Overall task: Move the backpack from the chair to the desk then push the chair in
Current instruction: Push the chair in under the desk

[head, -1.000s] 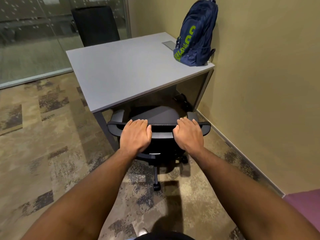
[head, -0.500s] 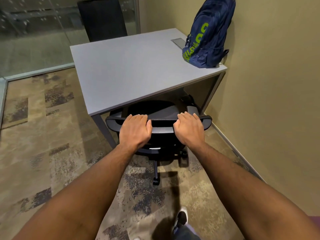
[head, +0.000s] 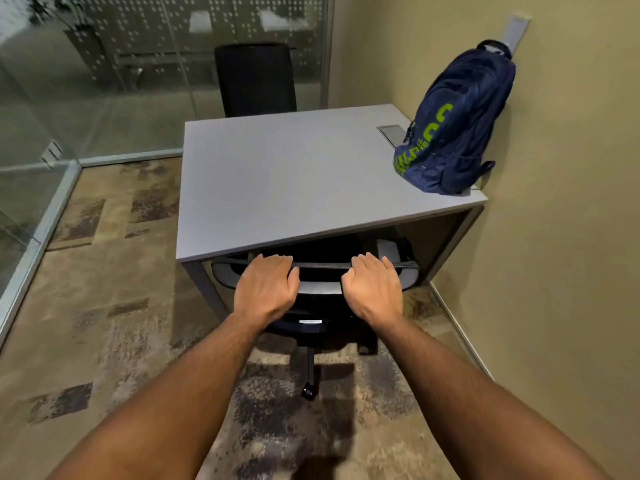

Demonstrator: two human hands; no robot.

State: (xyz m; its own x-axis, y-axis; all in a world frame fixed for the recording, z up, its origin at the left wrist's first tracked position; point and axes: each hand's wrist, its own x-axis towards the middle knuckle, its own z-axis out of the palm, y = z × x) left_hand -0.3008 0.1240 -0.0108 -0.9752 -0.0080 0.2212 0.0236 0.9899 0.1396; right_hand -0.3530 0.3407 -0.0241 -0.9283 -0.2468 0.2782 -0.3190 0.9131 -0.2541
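The backpack point(head: 453, 123) stands upright on the far right corner of the tabletop point(head: 284, 181), leaning against the wall point(head: 568, 202), so that step looks done. The chair point(head: 318, 289) lies straight ahead of us, its seat already under the tabletop. Its backrest top runs left to right, and both our hands, left hand point(head: 266, 289) and right hand point(head: 374, 289), are curled over it, equally near. The patterned carpet point(head: 104, 323) is below, a glass partition point(head: 86, 81) at the left.
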